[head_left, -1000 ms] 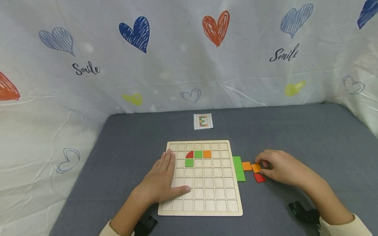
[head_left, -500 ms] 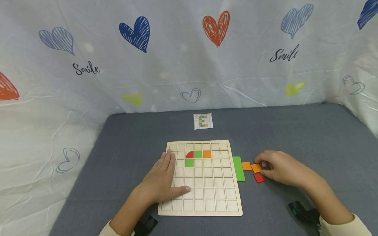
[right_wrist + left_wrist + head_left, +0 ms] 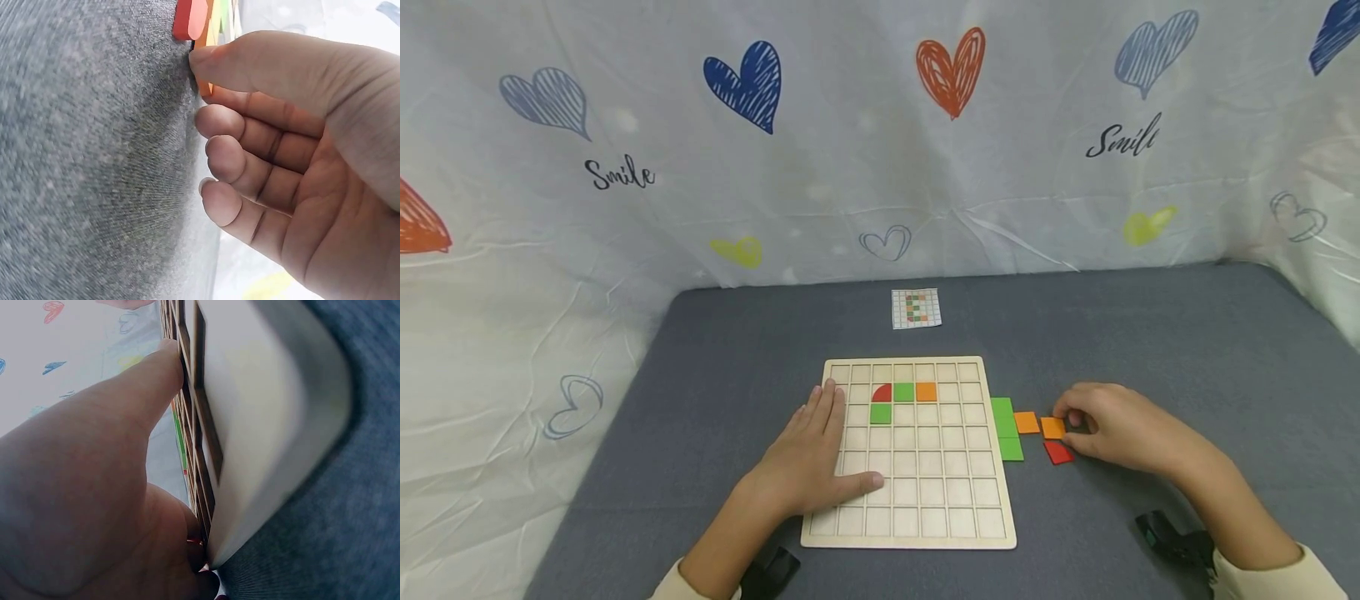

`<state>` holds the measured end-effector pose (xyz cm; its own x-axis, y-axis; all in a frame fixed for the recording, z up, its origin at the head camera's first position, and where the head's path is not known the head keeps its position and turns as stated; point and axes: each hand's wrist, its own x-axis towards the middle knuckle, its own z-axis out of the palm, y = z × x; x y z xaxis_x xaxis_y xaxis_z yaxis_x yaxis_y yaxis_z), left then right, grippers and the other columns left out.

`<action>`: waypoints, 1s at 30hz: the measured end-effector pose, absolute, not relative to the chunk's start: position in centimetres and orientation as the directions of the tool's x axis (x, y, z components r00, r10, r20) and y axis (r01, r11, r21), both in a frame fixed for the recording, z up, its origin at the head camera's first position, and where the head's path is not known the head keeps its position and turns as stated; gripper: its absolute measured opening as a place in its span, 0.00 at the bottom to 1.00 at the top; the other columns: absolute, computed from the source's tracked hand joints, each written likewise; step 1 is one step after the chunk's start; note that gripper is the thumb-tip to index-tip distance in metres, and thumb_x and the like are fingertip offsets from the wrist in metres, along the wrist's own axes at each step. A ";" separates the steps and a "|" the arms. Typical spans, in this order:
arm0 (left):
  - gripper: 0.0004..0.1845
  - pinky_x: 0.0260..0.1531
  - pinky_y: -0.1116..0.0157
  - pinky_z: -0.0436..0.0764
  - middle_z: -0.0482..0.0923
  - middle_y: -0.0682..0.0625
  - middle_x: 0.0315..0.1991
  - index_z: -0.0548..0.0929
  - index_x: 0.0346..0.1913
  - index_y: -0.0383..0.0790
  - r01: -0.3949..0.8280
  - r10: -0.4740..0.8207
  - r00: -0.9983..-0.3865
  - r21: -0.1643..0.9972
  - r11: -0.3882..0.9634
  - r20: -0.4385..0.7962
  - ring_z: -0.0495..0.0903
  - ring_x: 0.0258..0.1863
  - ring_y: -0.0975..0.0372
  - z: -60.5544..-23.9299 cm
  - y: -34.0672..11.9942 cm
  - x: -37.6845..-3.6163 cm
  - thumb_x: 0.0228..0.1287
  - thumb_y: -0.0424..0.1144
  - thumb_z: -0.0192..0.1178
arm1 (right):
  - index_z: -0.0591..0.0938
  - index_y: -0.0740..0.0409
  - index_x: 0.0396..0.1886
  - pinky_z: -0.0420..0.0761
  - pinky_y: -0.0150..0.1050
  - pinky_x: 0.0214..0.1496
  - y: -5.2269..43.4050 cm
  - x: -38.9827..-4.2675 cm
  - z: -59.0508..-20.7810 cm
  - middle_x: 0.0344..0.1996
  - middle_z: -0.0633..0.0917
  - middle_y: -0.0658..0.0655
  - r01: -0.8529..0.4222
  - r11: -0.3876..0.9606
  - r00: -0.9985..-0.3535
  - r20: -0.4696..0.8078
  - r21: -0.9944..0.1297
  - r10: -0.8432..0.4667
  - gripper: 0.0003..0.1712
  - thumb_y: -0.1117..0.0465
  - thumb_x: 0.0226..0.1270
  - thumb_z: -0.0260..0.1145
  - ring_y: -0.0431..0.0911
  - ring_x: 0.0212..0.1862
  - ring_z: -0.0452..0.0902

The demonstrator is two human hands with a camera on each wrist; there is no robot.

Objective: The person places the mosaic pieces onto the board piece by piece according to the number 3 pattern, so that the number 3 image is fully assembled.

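Note:
My left hand (image 3: 801, 467) rests with straight fingers on the left edge of a wooden grid board (image 3: 936, 462), its thumb lying over the squares. On the board sit a red quarter-round tile (image 3: 882, 392), a green tile (image 3: 903, 392) and an orange tile (image 3: 927, 392) in one row, with another green tile (image 3: 881, 413) below the red one. Right of the board, my right hand (image 3: 1123, 427) pinches a loose orange tile (image 3: 1052, 428) between thumb and forefinger, low at the cloth. In the right wrist view, the thumb covers part of this orange tile (image 3: 205, 86).
A red tile (image 3: 1058, 452) lies just in front of the pinched one. Another orange tile (image 3: 1027, 422) and several green tiles (image 3: 1006, 429) lie between it and the board. A small printed pattern card (image 3: 916, 309) lies behind the board on the grey cloth (image 3: 760, 350).
My right hand has shifted slightly to the right, and the pinched orange tile has slid and turned a little with it, away from the other orange tile. My left hand stays put.

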<state>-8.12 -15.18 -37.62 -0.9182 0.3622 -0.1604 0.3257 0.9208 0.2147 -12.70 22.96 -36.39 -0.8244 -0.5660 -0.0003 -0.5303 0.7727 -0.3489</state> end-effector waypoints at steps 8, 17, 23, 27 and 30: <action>0.58 0.63 0.55 0.47 0.32 0.40 0.70 0.41 0.69 0.32 0.331 0.369 -0.914 0.217 0.919 -0.169 0.34 0.68 0.54 -37.7 -15.2 -8.2 0.49 0.75 0.44 | 0.80 0.47 0.29 0.66 0.31 0.25 23.0 -12.6 -36.0 0.21 0.71 0.41 -0.517 0.775 -0.832 0.003 -0.364 -0.554 0.09 0.60 0.47 0.70 0.36 0.24 0.65; 0.59 0.63 0.55 0.47 0.33 0.41 0.70 0.42 0.70 0.33 0.324 0.361 -0.918 0.212 0.922 -0.163 0.34 0.68 0.54 -37.7 -15.2 -8.3 0.48 0.76 0.44 | 0.78 0.44 0.26 0.66 0.31 0.26 21.8 -12.6 -35.5 0.20 0.71 0.40 -0.540 0.762 -0.820 0.021 -0.358 -0.572 0.09 0.60 0.45 0.69 0.36 0.25 0.65; 0.59 0.63 0.55 0.47 0.32 0.41 0.70 0.41 0.70 0.33 0.325 0.362 -0.917 0.213 0.921 -0.165 0.34 0.68 0.54 -37.7 -15.2 -8.2 0.48 0.76 0.44 | 0.78 0.44 0.27 0.66 0.31 0.26 20.9 -12.7 -35.2 0.21 0.71 0.41 -0.552 0.747 -0.808 0.017 -0.369 -0.589 0.09 0.58 0.46 0.70 0.36 0.25 0.66; 0.59 0.63 0.55 0.47 0.33 0.40 0.70 0.42 0.69 0.33 0.327 0.363 -0.918 0.210 0.921 -0.162 0.34 0.68 0.54 -37.6 -15.2 -8.2 0.48 0.75 0.44 | 0.78 0.43 0.27 0.65 0.30 0.25 20.2 -12.9 -35.1 0.21 0.72 0.41 -0.567 0.726 -0.792 0.018 -0.389 -0.610 0.09 0.58 0.47 0.69 0.36 0.24 0.65; 0.59 0.63 0.55 0.48 0.33 0.40 0.70 0.42 0.69 0.32 0.330 0.365 -0.917 0.206 0.921 -0.160 0.35 0.68 0.53 -37.6 -15.2 -8.2 0.48 0.76 0.44 | 0.77 0.43 0.26 0.66 0.30 0.24 19.6 -13.0 -35.0 0.21 0.73 0.42 -0.574 0.714 -0.784 0.018 -0.402 -0.620 0.08 0.58 0.48 0.69 0.35 0.24 0.65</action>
